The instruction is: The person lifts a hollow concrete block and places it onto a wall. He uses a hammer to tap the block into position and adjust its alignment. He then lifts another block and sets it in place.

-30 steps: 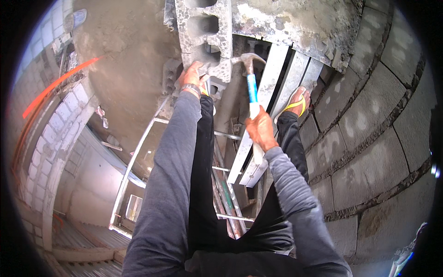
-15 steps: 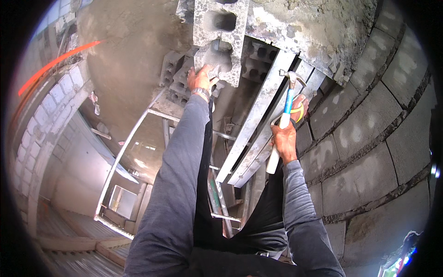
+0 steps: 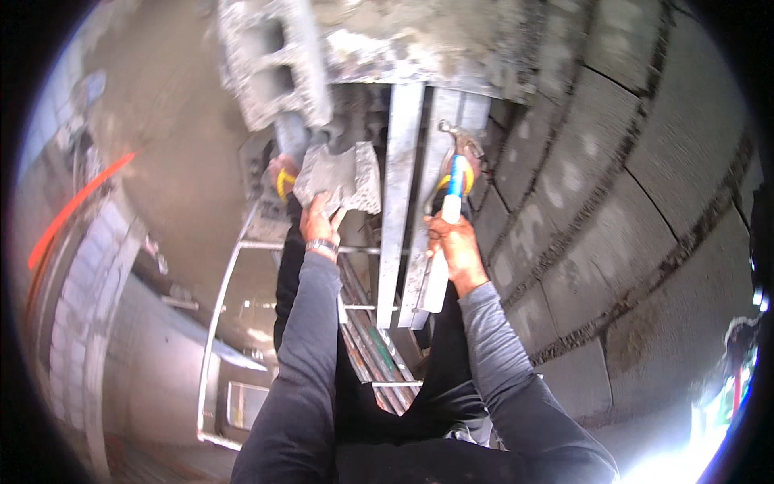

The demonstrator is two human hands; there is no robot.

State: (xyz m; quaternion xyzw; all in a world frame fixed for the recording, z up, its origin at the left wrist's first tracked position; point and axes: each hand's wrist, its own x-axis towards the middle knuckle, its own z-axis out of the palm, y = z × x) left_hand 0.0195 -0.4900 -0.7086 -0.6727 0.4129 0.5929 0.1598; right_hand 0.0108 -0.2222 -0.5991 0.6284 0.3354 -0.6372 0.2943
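Head view showed two bare hands reaching out from gray sleeves. The right hand (image 3: 455,246) had its grip wrapped around the white lower part of a claw hammer (image 3: 455,189), with the metal head up at the far end. The handle looked smooth and stiff, and the head looked like the heavy bit, so low on the handle seemed a good place to hold.

The left hand (image 3: 322,219) had its grip clamped on the near edge of a broken concrete block piece (image 3: 334,177). I could not tell how far the fingers went under it. The piece was just left of a pale metal beam (image 3: 401,202) in this view. It looked hard, rough and rather heavy for one hand. It would not slip much, but its thin, jagged edges might crumble. A thick, solid side would be the safest place to hold.

Farther off, a hollow concrete block (image 3: 308,73) sat beside a rough concrete slab (image 3: 419,44).
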